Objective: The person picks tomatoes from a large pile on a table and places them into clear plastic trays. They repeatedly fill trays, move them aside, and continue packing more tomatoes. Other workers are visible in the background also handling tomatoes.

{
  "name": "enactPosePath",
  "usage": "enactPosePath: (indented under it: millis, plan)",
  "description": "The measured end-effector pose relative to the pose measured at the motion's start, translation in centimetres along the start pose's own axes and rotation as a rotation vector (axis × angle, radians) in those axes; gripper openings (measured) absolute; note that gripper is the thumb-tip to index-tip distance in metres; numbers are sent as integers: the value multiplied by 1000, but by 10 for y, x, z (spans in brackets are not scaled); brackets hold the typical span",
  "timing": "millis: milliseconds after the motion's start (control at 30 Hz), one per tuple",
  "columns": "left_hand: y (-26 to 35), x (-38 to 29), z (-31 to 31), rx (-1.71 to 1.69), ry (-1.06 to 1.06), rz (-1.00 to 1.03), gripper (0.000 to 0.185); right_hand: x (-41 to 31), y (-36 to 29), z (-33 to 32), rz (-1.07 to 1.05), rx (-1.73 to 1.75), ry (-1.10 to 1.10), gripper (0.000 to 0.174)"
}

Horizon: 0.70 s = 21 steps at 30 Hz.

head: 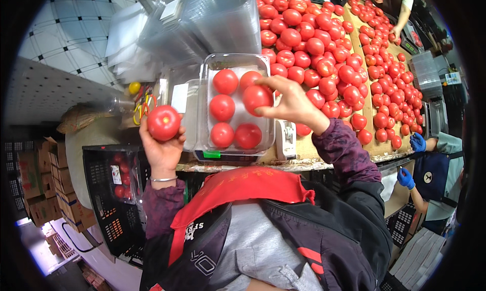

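My left hand point(164, 148) cradles a red tomato point(164, 123) left of a clear plastic tray point(270, 133). Over the tray's right side, my right hand point(290, 101) grips another tomato point(258, 100) between thumb and fingers. Several tomatoes rest in the tray on a white liner point(236, 101), in two columns; the held tomato and my fingers partly cover one at the upper right. Beneath the tray, a weighing scale point(228, 158) shows a lit green display point(211, 154).
Loose tomatoes point(315, 46) cover the table at right. Stacked clear trays point(224, 21) stand behind. Yellow-handled scissors point(139, 110) lie left, a tape dispenser point(285, 139) right. A black crate point(102, 200) holds a packed tray point(123, 177). Co-workers' hands point(395, 33) and blue gloves point(406, 178) show at right.
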<state>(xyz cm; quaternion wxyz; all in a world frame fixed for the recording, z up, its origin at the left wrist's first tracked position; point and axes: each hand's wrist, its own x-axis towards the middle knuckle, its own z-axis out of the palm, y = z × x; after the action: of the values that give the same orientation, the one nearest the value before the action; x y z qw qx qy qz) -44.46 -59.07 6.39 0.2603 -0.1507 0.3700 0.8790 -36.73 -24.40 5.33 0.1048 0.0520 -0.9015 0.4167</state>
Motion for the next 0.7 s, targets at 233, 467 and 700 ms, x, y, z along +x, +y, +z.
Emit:
enactPosePath:
  millis: [233, 467, 700]
  plan:
    - [-3, -3, 25, 264, -164, -10, 63, 15, -42, 21, -9, -213, 23, 40]
    - [-10, 1, 48, 743, -719, -29, 71, -6, -56, 2, 286, 812, -133, 71]
    - [71, 99, -54, 1122, -14, 295, 65, -65, 77, -19, 642, -64, 357, 53]
